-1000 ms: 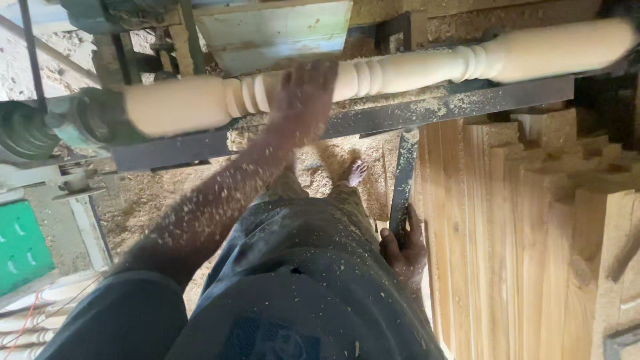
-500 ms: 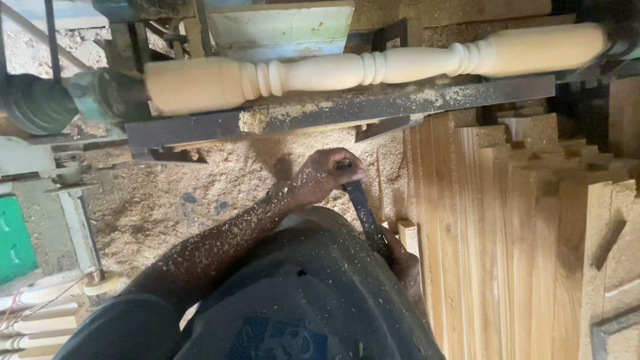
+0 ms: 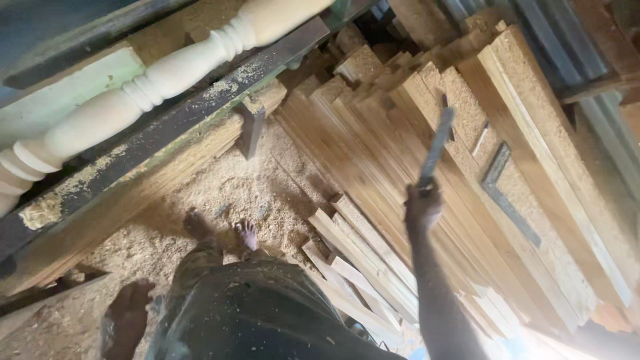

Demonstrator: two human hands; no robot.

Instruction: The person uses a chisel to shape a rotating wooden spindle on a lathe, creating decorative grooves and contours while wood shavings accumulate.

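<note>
Now your right hand is clenched around the handle of a long flat metal tool, holding it raised over the stacked wooden planks. Your left hand hangs loose near the sawdust floor, below the turned wooden spindle.

Your right hand and forearm, right of centre, are bare and sleeveless, flecked with sawdust. Your left hand, lower left, is bare too. Dark, dust-speckled trousers fill the bottom centre, with bare feet above.
</note>
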